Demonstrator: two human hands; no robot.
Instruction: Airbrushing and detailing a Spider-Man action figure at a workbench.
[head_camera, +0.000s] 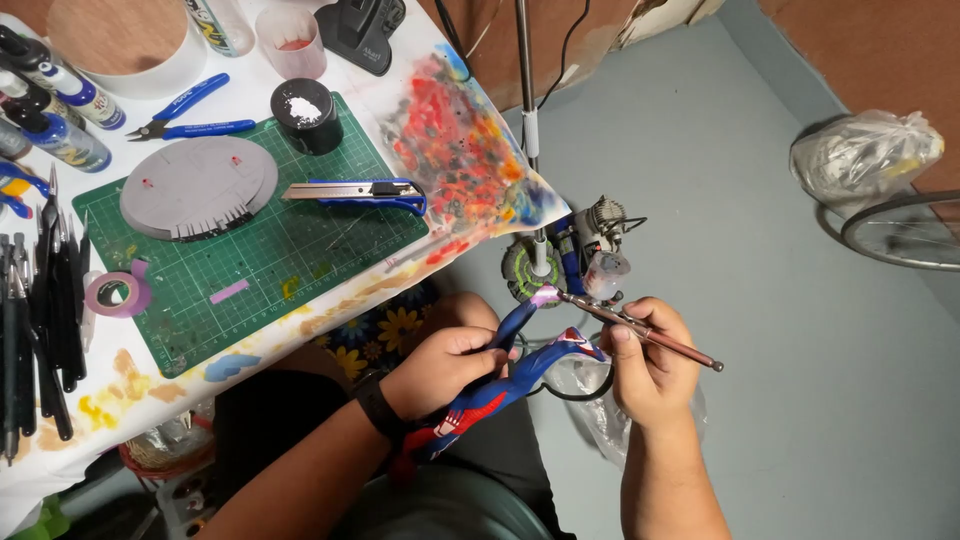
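My right hand (652, 362) grips a thin metal airbrush (640, 328) with a small clear cup (606, 274) on top, its tip pointed left. My left hand (448, 368), with a dark band on the wrist, holds a blue and red curved model part (520, 378). The airbrush tip meets the purple-white end (545, 296) of that part. Both hands work off the table's edge, above my lap.
On the white table lies a green cutting mat (300, 250) bearing a grey disc-shaped model (198, 186), a blue utility knife (360, 192) and a black jar (307, 115). Blue pliers (190, 112), paint bottles (60, 90), tape (117, 294), dark tools (45, 300), paint-stained paper (470, 150). A stand pole (527, 120).
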